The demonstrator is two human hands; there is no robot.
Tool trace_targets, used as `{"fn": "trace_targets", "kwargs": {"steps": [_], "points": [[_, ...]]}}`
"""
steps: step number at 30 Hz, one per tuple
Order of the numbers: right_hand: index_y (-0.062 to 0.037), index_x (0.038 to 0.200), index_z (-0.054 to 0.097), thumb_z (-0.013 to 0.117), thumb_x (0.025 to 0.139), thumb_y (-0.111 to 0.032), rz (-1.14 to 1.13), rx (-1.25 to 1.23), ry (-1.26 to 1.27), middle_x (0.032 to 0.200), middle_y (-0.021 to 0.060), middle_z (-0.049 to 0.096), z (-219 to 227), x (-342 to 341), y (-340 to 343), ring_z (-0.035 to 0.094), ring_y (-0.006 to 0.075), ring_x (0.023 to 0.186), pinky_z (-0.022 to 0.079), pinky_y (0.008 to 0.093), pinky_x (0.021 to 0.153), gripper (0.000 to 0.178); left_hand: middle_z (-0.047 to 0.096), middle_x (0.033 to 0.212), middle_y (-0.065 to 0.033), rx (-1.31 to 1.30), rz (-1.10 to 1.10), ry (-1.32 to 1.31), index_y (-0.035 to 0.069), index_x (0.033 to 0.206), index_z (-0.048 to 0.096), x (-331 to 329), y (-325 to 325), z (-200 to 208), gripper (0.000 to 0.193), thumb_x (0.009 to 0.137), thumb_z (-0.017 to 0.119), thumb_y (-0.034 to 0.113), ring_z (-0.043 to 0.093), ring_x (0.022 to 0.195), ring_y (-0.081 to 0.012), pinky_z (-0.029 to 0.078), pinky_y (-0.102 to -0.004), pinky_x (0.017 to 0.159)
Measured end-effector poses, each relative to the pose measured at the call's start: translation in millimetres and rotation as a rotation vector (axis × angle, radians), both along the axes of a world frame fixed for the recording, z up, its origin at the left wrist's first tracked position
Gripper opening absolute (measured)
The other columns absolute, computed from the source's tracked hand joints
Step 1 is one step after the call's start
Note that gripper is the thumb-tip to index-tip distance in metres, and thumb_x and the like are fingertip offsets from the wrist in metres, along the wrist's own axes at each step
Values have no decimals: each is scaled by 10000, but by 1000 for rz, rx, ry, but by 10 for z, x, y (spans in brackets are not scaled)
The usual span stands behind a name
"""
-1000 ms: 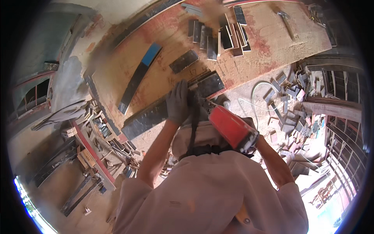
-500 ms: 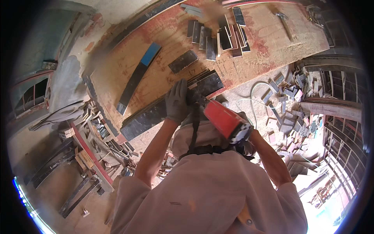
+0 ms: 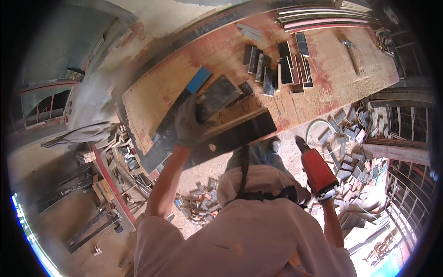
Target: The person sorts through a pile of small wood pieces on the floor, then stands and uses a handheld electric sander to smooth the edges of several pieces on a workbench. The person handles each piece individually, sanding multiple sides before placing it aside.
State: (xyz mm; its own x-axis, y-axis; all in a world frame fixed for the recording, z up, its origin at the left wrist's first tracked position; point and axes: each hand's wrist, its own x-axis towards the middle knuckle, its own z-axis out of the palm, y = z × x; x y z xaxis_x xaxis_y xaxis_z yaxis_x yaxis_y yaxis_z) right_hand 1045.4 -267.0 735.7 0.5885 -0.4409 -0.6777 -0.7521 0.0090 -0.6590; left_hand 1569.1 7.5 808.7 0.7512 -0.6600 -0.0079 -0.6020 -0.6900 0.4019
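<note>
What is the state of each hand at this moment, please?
Left hand: gloved, closed on a dark board offcut, raised over the workbench.
Right hand: closed on the red power saw, held low beside the bench.

1. We see a long reddish workbench [image 3: 323,69] running across the top of the view, its surface worn and dusty.
2. A cluster of short dark cut pieces [image 3: 277,67] lies on the bench, side by side and partly overlapping.
3. A hammer [image 3: 351,54] rests on the bench, well apart from that cluster, toward the right end.
4. Long thin strips [image 3: 318,17] are stacked along the bench's far edge.
5. A blue-ended plank [image 3: 196,82] lies on the bench near its left end.
6. Offcuts [image 3: 198,210] litter the floor below the bench; a second heap [image 3: 344,134] lies to the right, possibly wood blocks.
</note>
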Motion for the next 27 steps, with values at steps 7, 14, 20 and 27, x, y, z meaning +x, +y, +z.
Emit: {"fn": "trace_targets", "kwargs": {"steps": [7,14,20,27], "points": [[-25,1322,592,756,812,-175,-130,-63,265,1171,100,673,241,-525,311,647,231,1062,510,345,958,557,521,1463,-168,197,123,-53,88,1542,375,1285,332,-1323,1180,560,954,392,479,1355,-353,396,-493,1104],[-33,1326,586,776,789,-193,-175,-18,523,1189,102,662,656,-819,846,635,237,1081,502,352,969,591,418,1548,-182,450,233,306,62,1592,254,1646,61,-1930,1251,612,932,444,392,1407,-410,310,-536,1160],[-39,1329,582,792,769,-210,-175,31,493,1204,103,652,488,-656,989,625,243,1097,495,357,978,622,394,1521,-255,165,-31,-358,25,1613,153,1336,-110,-1963,1346,616,918,509,356,1422,-435,260,-520,1199],[-47,1333,576,812,747,-228,-114,-31,349,1222,104,640,125,-652,912,614,249,1116,487,364,988,657,491,1458,-247,202,-206,182,5,1514,373,367,-874,-1827,1045,713,852,477,451,1370,-417,410,-512,1098]]}}
